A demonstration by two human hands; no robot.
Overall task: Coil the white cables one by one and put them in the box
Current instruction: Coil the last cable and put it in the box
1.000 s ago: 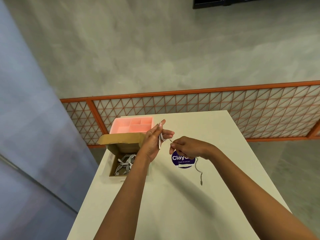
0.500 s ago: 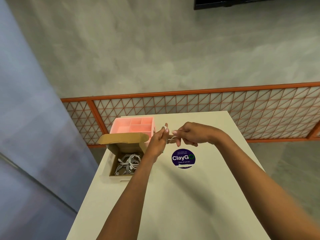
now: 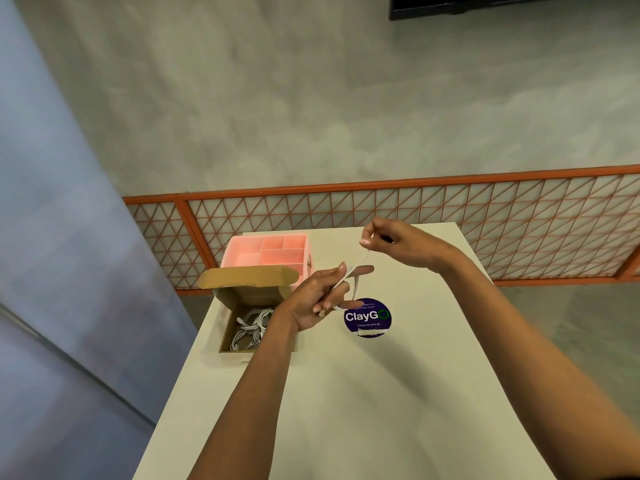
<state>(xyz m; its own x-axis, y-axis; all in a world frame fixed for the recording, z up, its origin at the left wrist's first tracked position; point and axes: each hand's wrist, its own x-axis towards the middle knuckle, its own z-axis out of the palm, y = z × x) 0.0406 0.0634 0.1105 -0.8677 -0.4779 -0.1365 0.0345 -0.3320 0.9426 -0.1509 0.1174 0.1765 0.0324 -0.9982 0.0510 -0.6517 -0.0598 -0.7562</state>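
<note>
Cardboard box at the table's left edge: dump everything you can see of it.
The cardboard box is plain brown card, open, with its lid flap raised at the far side, just in front of the pink tray; whether the two touch cannot be told. It sits flat near the left edge of the white table. Inside lies a heap of coiled white cables. The left forearm hides its right wall.

box (image 3: 257, 353) open up top; lid flap (image 3: 247, 278) up at back w/ pink tray (image 3: 246, 260) just behind
</note>
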